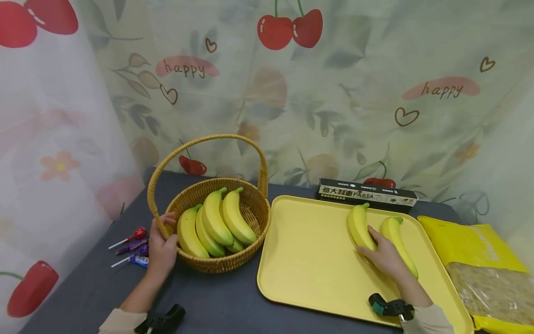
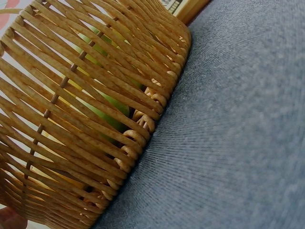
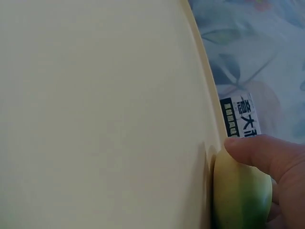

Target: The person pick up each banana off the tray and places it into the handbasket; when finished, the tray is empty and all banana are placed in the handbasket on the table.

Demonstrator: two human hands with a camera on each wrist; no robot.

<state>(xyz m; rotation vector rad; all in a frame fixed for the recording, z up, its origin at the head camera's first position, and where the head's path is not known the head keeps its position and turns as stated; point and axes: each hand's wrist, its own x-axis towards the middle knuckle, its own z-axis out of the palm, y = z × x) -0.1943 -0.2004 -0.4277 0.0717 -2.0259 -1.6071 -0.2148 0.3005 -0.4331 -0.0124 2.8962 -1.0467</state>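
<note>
My left hand (image 1: 162,248) holds the left rim of a wicker basket (image 1: 221,265) by the base of its hooped handle. Several yellow bananas (image 1: 214,215) lie side by side inside. In the left wrist view the woven wall (image 2: 76,95) fills the left half, greenish fruit showing through its gaps. Over the yellow tray (image 1: 304,260), my right hand (image 1: 385,255) grips a banana (image 1: 359,225), thumb on one side and fingers on the other. The right wrist view shows the thumb against this banana (image 3: 240,195). Just right of that hand, a second banana (image 1: 398,239) lies on the tray.
A black pasta box (image 1: 367,195) stands behind the tray's far edge. Along the tray's right side lies a yellow bag (image 1: 484,273) with a see-through lower part. Several wrapped lollipops (image 1: 135,246) lie left of the basket. A printed curtain (image 1: 333,93) hangs behind the dark table (image 1: 217,301).
</note>
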